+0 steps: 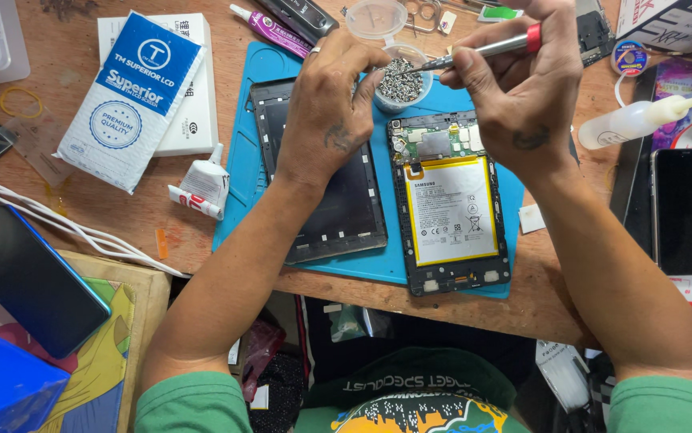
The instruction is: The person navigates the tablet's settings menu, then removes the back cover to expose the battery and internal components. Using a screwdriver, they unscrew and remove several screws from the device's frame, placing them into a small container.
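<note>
The right hand (522,88) is closed around a slim screwdriver (486,50) with a red ring near its top, holding it at a slant so the tip points toward 9 o'clock into a small clear cup of screws (400,82). The left hand (334,104) curls over the cup's rim at its 9 o'clock side, fingers bent and touching it; whether it pinches a screw cannot be told. The cup stands on a blue work mat (238,172) on the wooden surface (105,216). Just at the cup's 6 o'clock lies an opened tablet (450,212), its yellow-edged battery and circuit board exposed. At the tablet's 9 o'clock, partly under the left wrist, lies a dark tablet screen panel (338,212). A white glue tube (201,188) rests off the mat at 9 o'clock, and a white squeeze bottle (634,122) lies at the right hand's 3 o'clock.
</note>
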